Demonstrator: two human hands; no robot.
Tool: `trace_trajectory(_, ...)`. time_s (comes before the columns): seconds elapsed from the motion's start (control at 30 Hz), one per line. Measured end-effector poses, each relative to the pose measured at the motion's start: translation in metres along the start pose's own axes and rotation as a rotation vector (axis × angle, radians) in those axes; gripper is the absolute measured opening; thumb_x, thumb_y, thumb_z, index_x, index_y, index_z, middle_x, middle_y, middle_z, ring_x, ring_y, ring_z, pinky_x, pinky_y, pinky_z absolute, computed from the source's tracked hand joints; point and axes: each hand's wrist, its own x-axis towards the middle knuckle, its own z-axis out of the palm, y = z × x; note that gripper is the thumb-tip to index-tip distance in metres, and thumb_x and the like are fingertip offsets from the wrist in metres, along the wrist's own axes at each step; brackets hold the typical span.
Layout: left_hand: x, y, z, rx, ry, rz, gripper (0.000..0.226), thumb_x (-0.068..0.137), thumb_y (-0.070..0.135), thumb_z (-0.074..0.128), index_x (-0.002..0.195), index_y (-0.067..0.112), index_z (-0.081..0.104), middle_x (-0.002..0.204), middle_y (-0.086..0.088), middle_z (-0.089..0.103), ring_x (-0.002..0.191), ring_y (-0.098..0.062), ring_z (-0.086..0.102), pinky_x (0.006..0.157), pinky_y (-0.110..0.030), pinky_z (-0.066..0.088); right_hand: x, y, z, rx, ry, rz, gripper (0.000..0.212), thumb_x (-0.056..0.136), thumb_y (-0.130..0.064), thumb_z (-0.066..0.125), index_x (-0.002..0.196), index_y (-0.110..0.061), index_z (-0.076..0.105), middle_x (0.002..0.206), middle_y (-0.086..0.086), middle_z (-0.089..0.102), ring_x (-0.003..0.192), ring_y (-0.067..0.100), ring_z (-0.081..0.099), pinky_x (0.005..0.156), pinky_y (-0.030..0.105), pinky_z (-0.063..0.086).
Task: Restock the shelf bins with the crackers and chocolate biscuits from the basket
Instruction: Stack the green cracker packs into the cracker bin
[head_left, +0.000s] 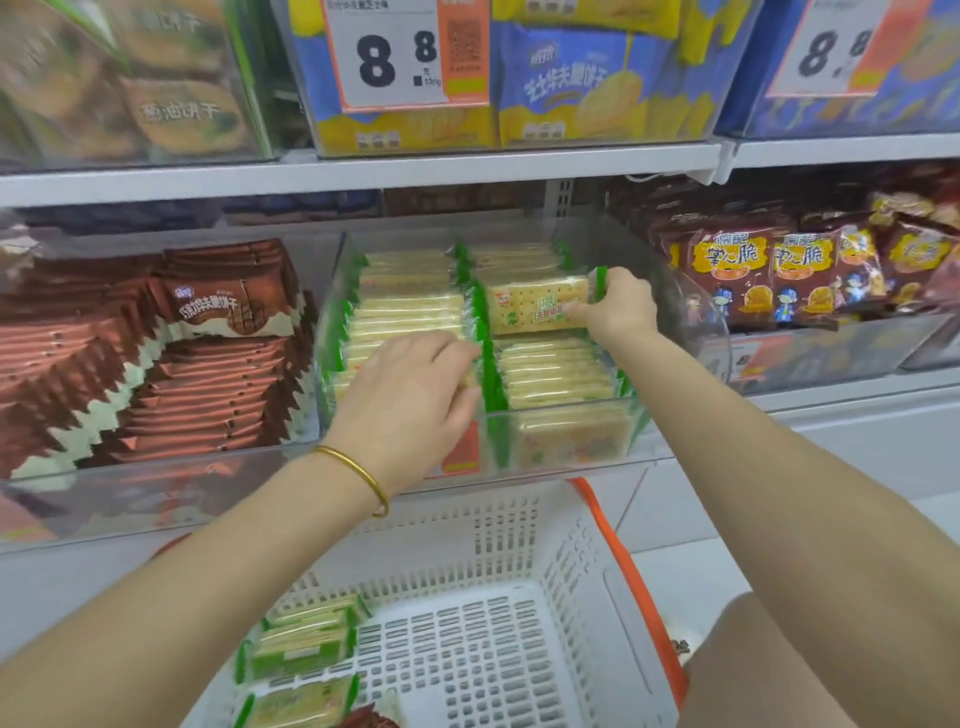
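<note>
Inspector: Status of the right grip (618, 306)?

Assessor: Thumb and fingers pinch one cracker pack (535, 304) by its right-hand green end. The pack lies label-up, stretching leftward from the grip, over the right-hand row inside the clear bin (571, 452).

Inspector: And the left grip (410, 384)?

Assessor: Curled over the standing packs (405, 317) of the neighbouring row, fingers on the far side, thumb on the near side. It appears to clasp several together.

Inspector: Stock outstanding?

Assessor: Below both grips, the basket (519, 545) holds a few crackers (306, 639) in its left corner and what looks like one brown pack (369, 719) at the frame's edge. Chocolate biscuits (208, 312) sit in the bin to the left of the left grip.

Inspector: Recommendation for this step?

Assessor: In my judgement, turn the pack on edge to match its row, with its green ends in line with those beneath the grip. Slide it between the packs ahead of and behind the grip rather than dropping it flat. Pinch lightly, since crackers likely snap under pressure. The left grip should brace its row so nothing topples across into the right-hand row.
</note>
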Motion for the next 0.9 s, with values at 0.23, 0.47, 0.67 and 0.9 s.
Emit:
trace_trajectory(0.23, -0.005, -0.003, 0.001, -0.033, 0.063, 0.040, 0.038, 0.092, 0.027, 0.043, 0.124, 0.012, 0.057, 0.126, -0.007, 0.057, 0.119, -0.027, 0.050, 0.102, -0.038, 0.037, -0.002, -0.007, 0.007, -0.054, -0.029, 0.002, 0.057, 0.081, -0.029, 0.075, 0.121, -0.004, 0.042, 0.122, 0.015, 0.055, 0.113, 0.032, 0.054, 0.091, 0.044, 0.047)
trace_trajectory(0.47, -0.079, -0.019, -0.011, -0.104, 0.275, 0.189, 0.026, 0.085, 0.006, 0.048, 0.103, 0.008, 0.067, 0.107, -0.004, 0.065, 0.100, -0.024, 0.059, 0.084, -0.037, 0.047, -0.070, -0.018, -0.019, 0.105, 0.167, -0.262, 0.046, 0.083, -0.017, 0.070, 0.122, -0.008, 0.048, 0.107, 0.008, 0.059, 0.096, 0.021, 0.059, 0.089, 0.034, 0.047)
trace_trajectory(0.67, -0.166, -0.088, 0.017, 0.015, -0.164, 0.118, 0.033, 0.077, 0.014, 0.037, 0.091, 0.013, 0.067, 0.085, 0.000, 0.066, 0.077, -0.024, 0.063, 0.055, -0.035, 0.051, -0.222, -0.011, 0.050, 0.067, -0.378, -0.512, 0.012, 0.087, -0.012, 0.058, 0.088, -0.024, 0.060, 0.079, -0.011, 0.061, 0.073, 0.006, 0.057, 0.069, 0.028, 0.049)
trace_trajectory(0.9, -0.186, -0.132, 0.048, 0.141, -0.505, -0.168, 0.030, 0.092, 0.018, 0.038, 0.111, 0.023, 0.061, 0.110, 0.002, 0.063, 0.102, -0.021, 0.059, 0.074, -0.035, 0.051, -0.257, 0.056, 0.247, -0.549, -1.062, -0.532, 0.036, 0.092, -0.029, 0.059, 0.123, -0.011, 0.054, 0.123, 0.009, 0.056, 0.110, 0.026, 0.055, 0.089, 0.037, 0.048)
